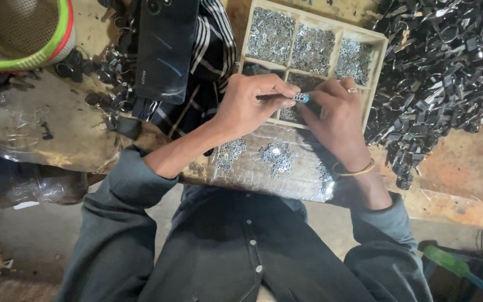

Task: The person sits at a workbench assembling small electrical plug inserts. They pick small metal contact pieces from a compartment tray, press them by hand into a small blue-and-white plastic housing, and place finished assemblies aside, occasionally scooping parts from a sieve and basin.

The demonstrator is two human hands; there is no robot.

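Head view: left hand [250, 106] and right hand [339, 120] both pinch a thin blue-tipped tool [300, 98] over the divided wooden tray [377, 40]; small metal clusters [278, 156] lie finished on the table, black clip heap [443, 67] untouched.

Bare wooden tray [377, 66] holding shiny metal clips [270, 34] | clear glossy plastic sheet [40, 120] covering rough, worn desk [465, 168] | dark glossy metal parts [448, 61] piling up | matt grey cloth sleeves [124, 223] showing | glossy black phone [166, 47] lying on striped cloth [213, 50]
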